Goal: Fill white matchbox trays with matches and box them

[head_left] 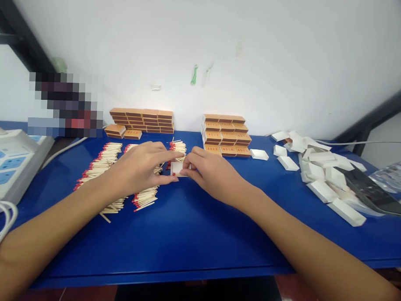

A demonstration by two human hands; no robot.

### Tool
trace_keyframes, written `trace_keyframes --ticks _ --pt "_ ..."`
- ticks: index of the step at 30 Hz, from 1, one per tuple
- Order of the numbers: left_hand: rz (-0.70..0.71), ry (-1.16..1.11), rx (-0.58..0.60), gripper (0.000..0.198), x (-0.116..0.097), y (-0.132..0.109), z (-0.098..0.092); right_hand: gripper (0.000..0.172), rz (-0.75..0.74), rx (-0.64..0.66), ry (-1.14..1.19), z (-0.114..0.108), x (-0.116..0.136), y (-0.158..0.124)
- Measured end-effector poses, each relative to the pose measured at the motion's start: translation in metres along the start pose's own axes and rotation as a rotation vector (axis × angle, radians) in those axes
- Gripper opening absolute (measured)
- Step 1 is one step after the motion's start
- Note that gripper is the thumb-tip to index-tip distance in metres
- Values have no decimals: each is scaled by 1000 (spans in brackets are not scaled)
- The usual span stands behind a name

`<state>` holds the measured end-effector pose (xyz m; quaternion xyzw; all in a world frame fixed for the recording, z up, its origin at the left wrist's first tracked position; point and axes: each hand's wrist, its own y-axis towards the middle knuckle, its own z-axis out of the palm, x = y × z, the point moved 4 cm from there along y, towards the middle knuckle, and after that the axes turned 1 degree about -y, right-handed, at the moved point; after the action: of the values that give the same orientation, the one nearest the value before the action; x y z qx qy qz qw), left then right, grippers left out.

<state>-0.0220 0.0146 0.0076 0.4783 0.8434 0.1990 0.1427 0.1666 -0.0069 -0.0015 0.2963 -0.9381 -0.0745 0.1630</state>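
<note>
A small white matchbox tray (176, 168) lies on the table between my hands, with a few red match heads showing in it. My left hand (142, 166) grips the tray from the left, its thumb at the near side and its index finger along the far side. At the tray's right end, my right hand (206, 170) has its fingers pinched together on matches, mostly hidden by the fingertips. Loose red-tipped matches (103, 162) lie in rows beside and under my left hand. Another bunch of matches (177, 146) is just behind the tray.
Filled-out stacks of brown matchboxes (142, 117) and more matchboxes (225, 136) stand against the wall. White trays (318, 161) are heaped at the right, by a dark phone (366, 187). A power strip (12, 170) with white cables sits left on the blue table (197, 238).
</note>
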Motion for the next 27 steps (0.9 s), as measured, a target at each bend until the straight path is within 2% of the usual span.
trace_keyframes --ticks 4,7,11,14,19,27 --pt "-13 10 2 40 6 0 -2 12 -9 -91 49 -3 -4 0" --pt "-53 83 -32 44 19 0 -12 16 62 -174 55 -4 -11 1" --pt "-98 172 -41 46 35 0 -22 13 73 -110 59 6 -17 3" --pt "-108 183 -24 47 37 0 -22 11 25 -48 90 17 -16 5" --pt "-141 172 -8 48 34 1 -19 10 -7 -69 127 28 -13 9" --pt "-113 167 -8 48 34 1 -20 9 -10 -73 135 29 -14 11"
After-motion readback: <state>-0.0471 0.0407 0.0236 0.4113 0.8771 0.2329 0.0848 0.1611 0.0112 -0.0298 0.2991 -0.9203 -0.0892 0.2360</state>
